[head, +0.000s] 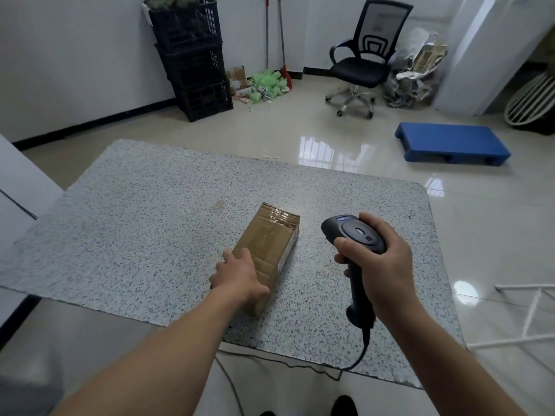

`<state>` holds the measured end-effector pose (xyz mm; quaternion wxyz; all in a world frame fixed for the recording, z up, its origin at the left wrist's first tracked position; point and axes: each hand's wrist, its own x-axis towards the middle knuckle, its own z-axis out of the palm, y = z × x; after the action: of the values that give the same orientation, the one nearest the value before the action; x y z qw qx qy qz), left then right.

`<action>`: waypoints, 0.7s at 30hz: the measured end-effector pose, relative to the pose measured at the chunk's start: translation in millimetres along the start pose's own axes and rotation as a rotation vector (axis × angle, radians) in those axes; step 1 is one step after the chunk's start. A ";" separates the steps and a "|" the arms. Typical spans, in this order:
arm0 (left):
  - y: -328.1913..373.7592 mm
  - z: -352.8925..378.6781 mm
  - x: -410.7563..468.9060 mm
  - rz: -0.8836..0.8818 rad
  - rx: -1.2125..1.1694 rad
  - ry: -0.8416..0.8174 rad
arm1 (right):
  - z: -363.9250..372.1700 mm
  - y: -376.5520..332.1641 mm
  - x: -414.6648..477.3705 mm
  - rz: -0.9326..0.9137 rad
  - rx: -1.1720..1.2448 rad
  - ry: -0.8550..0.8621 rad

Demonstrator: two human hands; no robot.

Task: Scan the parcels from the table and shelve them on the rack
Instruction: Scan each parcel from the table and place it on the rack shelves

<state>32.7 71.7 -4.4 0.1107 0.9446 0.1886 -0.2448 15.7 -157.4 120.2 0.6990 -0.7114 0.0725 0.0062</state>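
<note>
The right hand point(387, 265) was nearest, its fingers point(342, 246) clenched around the handle of a black barcode scanner point(357, 235). It held the scanner upright above the tabletop point(135, 220) with the head pointing away from the person. The scanner's cable point(359, 360) dropped over the tabletop's near edge.

Just to the left, the left hand point(240, 273) lay over the near end of a taped cardboard parcel point(267, 238). Its thumb was on the top face and its fingers were curled down over the right side, grasping the box. The parcel lay flat on the speckled tabletop, near the middle, with its long side running away from the person and slightly to the right. It sat well apart from the scanner.

To the right of the tabletop stood a white metal frame point(528, 319). Farther off on the tiled floor lay a blue plastic pallet point(450, 145). By the far wall stood a black office chair point(366, 64), stacked black crates point(195, 55) and two brooms point(282, 40).
</note>
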 end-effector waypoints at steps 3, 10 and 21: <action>-3.7 -5.2 1.9 -0.031 -0.086 -0.045 | -0.9 0.3 -2.6 -0.002 -0.003 0.006; -18.2 -11.0 2.6 -0.037 -0.050 -0.169 | 5.4 1.1 -5.2 0.007 -0.008 0.001; -10.8 -1.5 2.1 -0.004 -0.083 -0.100 | 10.1 -3.4 -8.6 0.007 -0.020 -0.008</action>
<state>30.6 82.6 -5.5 0.1587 0.9253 0.1947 -0.2840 8.4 -146.5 124.3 0.6920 -0.7181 0.0722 0.0121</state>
